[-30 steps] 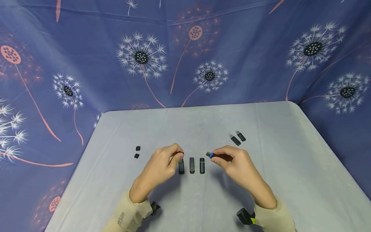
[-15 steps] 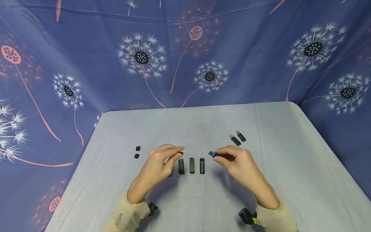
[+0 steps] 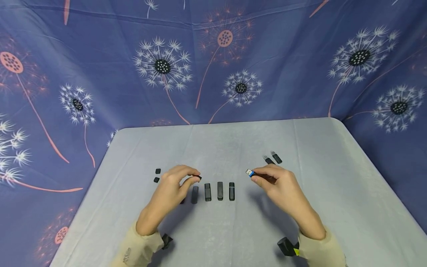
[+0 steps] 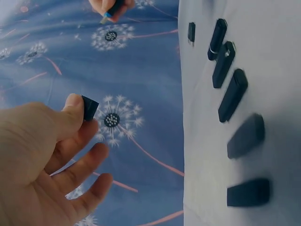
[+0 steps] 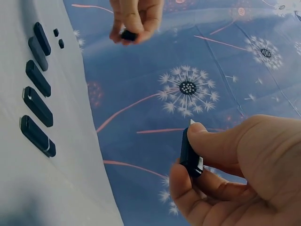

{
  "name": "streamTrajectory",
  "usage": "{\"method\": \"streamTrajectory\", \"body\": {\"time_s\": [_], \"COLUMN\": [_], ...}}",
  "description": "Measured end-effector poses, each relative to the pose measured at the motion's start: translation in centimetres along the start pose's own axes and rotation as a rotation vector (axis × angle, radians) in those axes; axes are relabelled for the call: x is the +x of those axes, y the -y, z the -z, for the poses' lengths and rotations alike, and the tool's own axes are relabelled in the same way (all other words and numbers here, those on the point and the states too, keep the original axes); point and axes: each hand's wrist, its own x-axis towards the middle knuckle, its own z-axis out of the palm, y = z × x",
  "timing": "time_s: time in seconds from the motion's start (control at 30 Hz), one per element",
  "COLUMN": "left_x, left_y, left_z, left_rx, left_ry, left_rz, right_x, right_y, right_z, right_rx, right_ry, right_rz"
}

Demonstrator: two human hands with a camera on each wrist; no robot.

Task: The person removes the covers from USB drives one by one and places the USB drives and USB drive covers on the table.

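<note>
Cap (image 4: pixel 90 108) pinched in L grip (image 3: pixel 172 187), USB stick (image 5: pixel 189 153) in R grip (image 3: pixel 281 186); plug end (image 3: pixel 249 172) angled L twd cap, well apart.

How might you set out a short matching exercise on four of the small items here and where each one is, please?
Things
1. Blue-collared stick
2. Single small black piece
3. Loose pair of small black pieces
4. Two sticks with bare plugs

Places
A. On the left side of the table
B. Pinched in the left grip
C. On the right side of the table
D. Held in the right grip

Right pairs: 1-D, 2-B, 3-A, 4-C.
</note>
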Motion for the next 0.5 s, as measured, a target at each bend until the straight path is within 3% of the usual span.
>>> {"method": "streamTrajectory", "body": {"time_s": [0.17,0.5], "left_x": [-0.7,-2.1], "left_y": [0.9,2.5], "left_z": [0.6,2.0], "left_rx": [0.041,0.114], "left_ry": [0.019,-0.037], "left_rz": [0.026,0.07], "right_x": [0.2,0.6], "right_y": [-0.3,-1.2], "right_z": [0.6,1.8], "right_rx": [-0.001,-0.054], "right_ry": [-0.017,-0.087], "right_rz": [0.004,0.014]}}
